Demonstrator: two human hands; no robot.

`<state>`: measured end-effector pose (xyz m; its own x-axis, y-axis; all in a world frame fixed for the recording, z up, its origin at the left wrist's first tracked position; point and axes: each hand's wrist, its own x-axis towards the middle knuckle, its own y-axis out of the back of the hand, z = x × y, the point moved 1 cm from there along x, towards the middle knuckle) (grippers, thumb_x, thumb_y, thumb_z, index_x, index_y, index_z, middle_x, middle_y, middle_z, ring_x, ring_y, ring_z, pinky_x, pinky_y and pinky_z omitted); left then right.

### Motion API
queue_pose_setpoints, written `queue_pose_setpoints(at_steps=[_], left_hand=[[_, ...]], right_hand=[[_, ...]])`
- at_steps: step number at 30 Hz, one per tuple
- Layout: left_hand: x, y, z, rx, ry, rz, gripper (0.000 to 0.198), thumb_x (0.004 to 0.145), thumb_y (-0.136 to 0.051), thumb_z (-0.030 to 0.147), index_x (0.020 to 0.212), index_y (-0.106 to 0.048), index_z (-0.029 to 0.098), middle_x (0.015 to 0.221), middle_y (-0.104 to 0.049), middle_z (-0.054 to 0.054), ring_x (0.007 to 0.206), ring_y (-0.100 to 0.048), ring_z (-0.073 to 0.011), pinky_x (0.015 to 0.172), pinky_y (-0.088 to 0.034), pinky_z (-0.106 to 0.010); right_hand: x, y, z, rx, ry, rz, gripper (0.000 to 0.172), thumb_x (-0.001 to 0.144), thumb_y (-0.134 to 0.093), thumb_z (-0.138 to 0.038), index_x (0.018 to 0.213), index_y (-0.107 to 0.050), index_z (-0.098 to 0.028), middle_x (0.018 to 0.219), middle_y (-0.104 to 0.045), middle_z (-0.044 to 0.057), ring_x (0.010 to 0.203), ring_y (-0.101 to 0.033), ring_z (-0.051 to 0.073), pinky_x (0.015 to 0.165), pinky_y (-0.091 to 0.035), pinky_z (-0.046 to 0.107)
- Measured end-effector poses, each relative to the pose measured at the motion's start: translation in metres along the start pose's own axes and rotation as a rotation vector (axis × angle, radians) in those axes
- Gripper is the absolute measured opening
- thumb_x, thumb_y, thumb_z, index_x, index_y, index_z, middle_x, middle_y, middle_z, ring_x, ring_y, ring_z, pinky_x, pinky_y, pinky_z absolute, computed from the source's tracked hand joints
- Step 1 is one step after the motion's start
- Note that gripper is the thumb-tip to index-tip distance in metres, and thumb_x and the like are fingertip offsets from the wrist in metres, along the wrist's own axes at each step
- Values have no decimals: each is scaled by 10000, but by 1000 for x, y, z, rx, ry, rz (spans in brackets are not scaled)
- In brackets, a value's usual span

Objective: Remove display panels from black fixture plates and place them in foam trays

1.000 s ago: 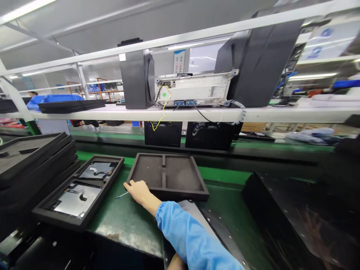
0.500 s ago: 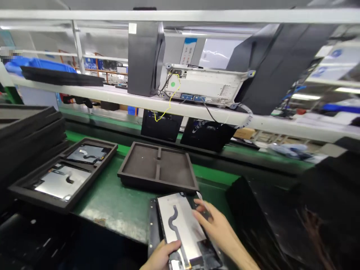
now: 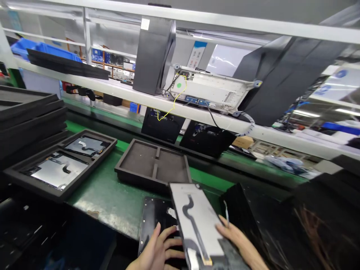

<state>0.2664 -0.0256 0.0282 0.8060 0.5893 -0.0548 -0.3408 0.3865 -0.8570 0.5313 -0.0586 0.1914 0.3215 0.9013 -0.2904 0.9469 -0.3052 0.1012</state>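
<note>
A display panel with a silver back and a dark, wavy ribbon cable is tilted up at the front of the bench. My right hand grips its right edge, and a thin, pale curved piece sticks up by those fingers; I cannot make out what it is. Beneath the panel lies a black plate with small light dots along its rim. My left hand is open over this plate, its fingers spread beside the panel's left edge. The panel's lower end is partly out of view.
A two-compartment dark foam tray sits behind the panel. To the left, another foam tray holds silver-backed panels, beside stacked trays. Black sheets stand at right. Above runs a white shelf rail carrying a white device.
The panel has lifted off the black plate and shifted right in my right hand. My left hand has released the panel and spread its fingers. The view has tilted slightly.
</note>
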Motion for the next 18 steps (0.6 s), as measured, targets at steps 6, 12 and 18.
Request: queue_pose_setpoints(at_steps=[6,12,18], left_hand=[[0,0,-3,166,8,15,903,826,-629,919,1479,-634,294,1488,-632,-159,1329,-645,-345,935,-563,-441],[7,3,-3,217,53,64,756,658,-776,914,1254,-774,450,1417,-689,-73,1329,-668,-364,955,-529,-490],[5,4,-1,232,36,43,708,679,-801,882,1249,-766,464,1413,-692,-68,1320,-689,-356,994,-498,-498]], right_hand=[[89,-10,-113,-280,308,50,496,786,-746,-488,1159,-776,-162,1024,-819,117,910,-768,291,814,-614,368],[168,-44,-175,-610,405,122,251,816,-666,-287,975,-782,-131,849,-774,109,836,-705,278,783,-517,361],[144,-98,-200,-833,579,-11,393,996,-601,-462,1237,-783,-210,803,-773,52,822,-689,253,782,-467,337]])
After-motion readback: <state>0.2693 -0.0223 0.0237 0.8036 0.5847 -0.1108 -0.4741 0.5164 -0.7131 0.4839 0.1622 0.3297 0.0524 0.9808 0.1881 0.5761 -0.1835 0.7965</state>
